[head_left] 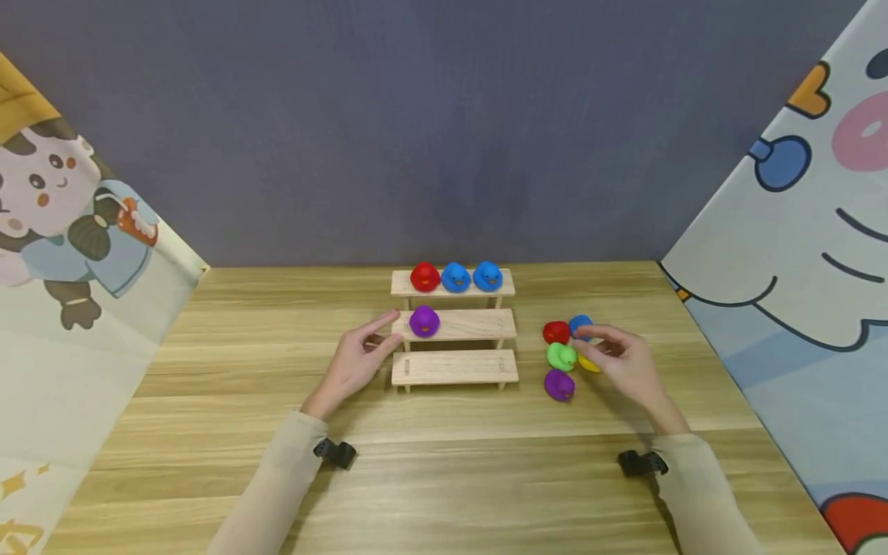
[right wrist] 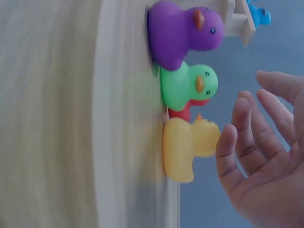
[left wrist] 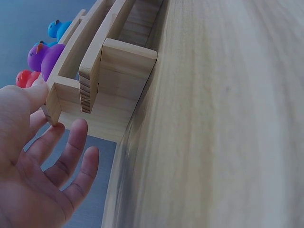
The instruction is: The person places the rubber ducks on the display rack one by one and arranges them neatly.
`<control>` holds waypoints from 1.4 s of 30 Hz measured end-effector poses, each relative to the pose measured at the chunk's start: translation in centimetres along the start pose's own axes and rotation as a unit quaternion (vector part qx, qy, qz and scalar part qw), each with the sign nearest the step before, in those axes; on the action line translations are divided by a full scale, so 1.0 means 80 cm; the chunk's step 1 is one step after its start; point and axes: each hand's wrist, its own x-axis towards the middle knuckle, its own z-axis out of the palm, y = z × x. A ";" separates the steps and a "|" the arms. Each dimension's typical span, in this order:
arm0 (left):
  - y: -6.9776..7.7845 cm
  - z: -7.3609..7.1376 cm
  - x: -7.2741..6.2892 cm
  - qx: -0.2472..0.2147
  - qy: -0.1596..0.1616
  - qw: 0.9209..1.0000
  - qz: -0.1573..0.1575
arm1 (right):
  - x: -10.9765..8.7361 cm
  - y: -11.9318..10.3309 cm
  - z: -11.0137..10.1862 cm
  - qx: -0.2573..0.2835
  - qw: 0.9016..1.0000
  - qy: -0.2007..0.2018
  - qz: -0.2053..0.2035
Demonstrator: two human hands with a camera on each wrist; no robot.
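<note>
A three-step wooden stand [head_left: 454, 367] bears toy ducks. My left hand [head_left: 355, 361] is at the left end of its middle step, thumb and a finger pinching the board's end in the left wrist view. Beside them on that step sits a purple duck [head_left: 424, 321]. My right hand [head_left: 622, 365] hovers over a duck cluster on the table, fingers loosely bent and holding nothing. Under it are a yellow duck [right wrist: 178, 149] and a blue duck [head_left: 579, 324], both partly covered in the head view. Next to these are a green duck [head_left: 561, 356], red duck [head_left: 556, 332] and second purple duck [head_left: 559, 385].
On the stand's top step are a red duck [head_left: 425, 277] and two blue ducks, one in the middle [head_left: 455, 277] and one at right [head_left: 488, 276]. A grey wall [head_left: 444, 139] rises behind the wooden table [head_left: 444, 478]. Cartoon-printed panels flank both sides.
</note>
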 end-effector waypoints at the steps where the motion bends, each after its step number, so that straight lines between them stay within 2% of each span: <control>1: 0.000 0.000 0.000 0.000 0.000 1.000 0.000 | -0.001 0.002 -0.002 0.001 1.000 0.001 -0.002; 5: -0.001 0.000 0.000 -0.003 0.002 1.000 -0.003 | -0.004 0.010 -0.009 -0.007 1.000 0.003 0.009; 11: 0.000 0.000 0.000 -0.004 -0.004 1.000 -0.009 | -0.010 0.018 -0.020 -0.044 0.997 0.001 0.059; 21: 0.002 -0.002 0.000 -0.005 -0.001 1.000 -0.003 | -0.010 0.019 -0.027 -0.061 0.993 -0.033 0.098; 28: -0.001 0.000 0.000 0.002 -0.003 1.000 -0.006 | -0.011 0.024 -0.028 -0.060 0.984 -0.080 0.146; 42: 0.000 0.000 -0.001 0.002 -0.002 1.000 -0.003 | -0.010 0.031 -0.028 -0.074 0.983 -0.080 0.147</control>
